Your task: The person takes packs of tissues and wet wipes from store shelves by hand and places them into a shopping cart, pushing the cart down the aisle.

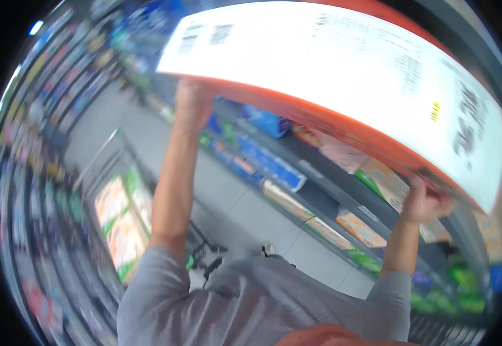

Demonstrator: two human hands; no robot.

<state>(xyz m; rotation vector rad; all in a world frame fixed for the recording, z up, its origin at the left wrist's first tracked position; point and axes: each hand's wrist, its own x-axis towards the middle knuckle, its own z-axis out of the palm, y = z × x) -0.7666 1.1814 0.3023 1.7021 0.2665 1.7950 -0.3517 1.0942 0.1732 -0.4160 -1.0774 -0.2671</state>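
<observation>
So, far left we've got packed store shelves (pixel 29 230), pretty blurry. Next along is a metal cart (pixel 116 134) with orange-and-green packs (pixel 125 228) in it, down on the grey floor (pixel 251 213).

Then our left hand (pixel 194 101), arm stretched up, has hold of the bottom edge of a big orange-and-white box (pixel 331 72) near its left end. The hand's closed in against it, though we can't make out most of the fingers.

The box is up above our grey shirt (pixel 262 294), in front of the shelving. Its long axis slants across the view, left end higher, right end lower. The wide white face points at us and the narrow orange side faces down. A barcode and a square code sit at the left end, bigger dark print at the right, too blurred to read.

Behind and below it runs a grey shelf (pixel 323 183) of packaged goods. On the right, our right hand (pixel 427 202) has its fingers curled at the lower orange edge, near the box's right end.
</observation>
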